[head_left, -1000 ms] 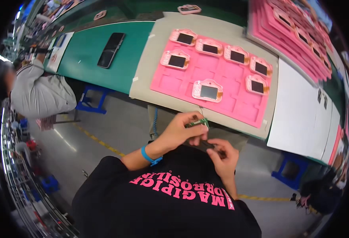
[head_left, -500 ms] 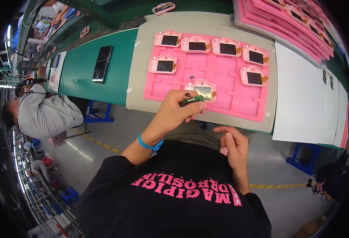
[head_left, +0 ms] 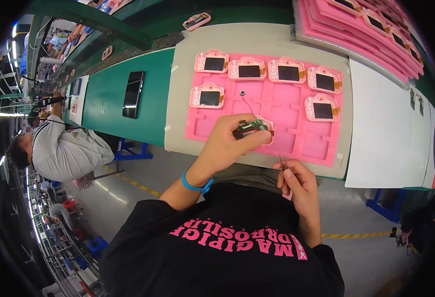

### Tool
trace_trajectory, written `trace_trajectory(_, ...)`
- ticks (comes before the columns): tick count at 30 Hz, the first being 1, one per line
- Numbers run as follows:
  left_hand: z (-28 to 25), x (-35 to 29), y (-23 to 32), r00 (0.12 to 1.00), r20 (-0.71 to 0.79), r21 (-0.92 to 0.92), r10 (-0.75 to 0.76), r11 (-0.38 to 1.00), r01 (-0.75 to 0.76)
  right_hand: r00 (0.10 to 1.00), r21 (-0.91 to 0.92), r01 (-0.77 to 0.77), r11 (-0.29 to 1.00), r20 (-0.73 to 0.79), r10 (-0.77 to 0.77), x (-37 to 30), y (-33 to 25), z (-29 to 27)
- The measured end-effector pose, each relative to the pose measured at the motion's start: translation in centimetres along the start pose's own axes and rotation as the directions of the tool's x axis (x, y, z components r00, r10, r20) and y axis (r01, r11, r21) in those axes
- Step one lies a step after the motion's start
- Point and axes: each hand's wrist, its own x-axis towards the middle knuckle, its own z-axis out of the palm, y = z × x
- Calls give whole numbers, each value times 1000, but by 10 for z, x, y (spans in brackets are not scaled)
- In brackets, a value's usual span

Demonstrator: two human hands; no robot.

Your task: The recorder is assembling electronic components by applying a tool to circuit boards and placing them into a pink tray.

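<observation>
My left hand (head_left: 225, 143) pinches a small green circuit board (head_left: 247, 127) above the pink foam tray (head_left: 283, 133). A thin wire runs up from the board to a small round dark part (head_left: 242, 93). Partly covered by that hand, a pink camera-shaped casing (head_left: 268, 139) lies at the tray's near middle. Thin metal tweezers (head_left: 283, 162) are gripped in my right hand (head_left: 300, 185), just off the table's near edge, tips pointing toward the tray. Similar casings with dark screens, such as this casing (head_left: 210, 96), sit in the tray's outer pockets.
Pink trays of casings are stacked (head_left: 356, 37) at the far right, beside a white sheet (head_left: 383, 133). A black phone (head_left: 133, 95) lies on the green mat (head_left: 106, 106) at left. One casing (head_left: 196, 21) rests beyond the table. A seated person (head_left: 61, 148) works farther left.
The circuit board has tilted and shifted slightly in my left hand, now covering more of the near casing. My right hand has turned, and the tweezers' tips show more plainly. The whole view has shifted slightly.
</observation>
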Motion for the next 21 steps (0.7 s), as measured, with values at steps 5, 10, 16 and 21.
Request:
trace_trajectory(5, 13, 13, 9, 991, -24, 451, 130, 886, -105, 998, 26, -65, 998, 10, 65, 7, -7, 0)
trace_trajectory(10, 18, 22, 7, 996, -48, 541, 81, 840, -42, 993, 52, -105, 993, 59, 102, 21, -9, 4)
trace_trajectory(16, 11, 24, 4, 997, -45, 412, 65, 910, -40, 979, 32, -166, 986, 122, 161, 37, -15, 11)
trace_trajectory(21, 9, 24, 1, 996, -51, 392, 77, 919, -51, 977, 11, -180, 984, 117, 177, 39, -14, 15)
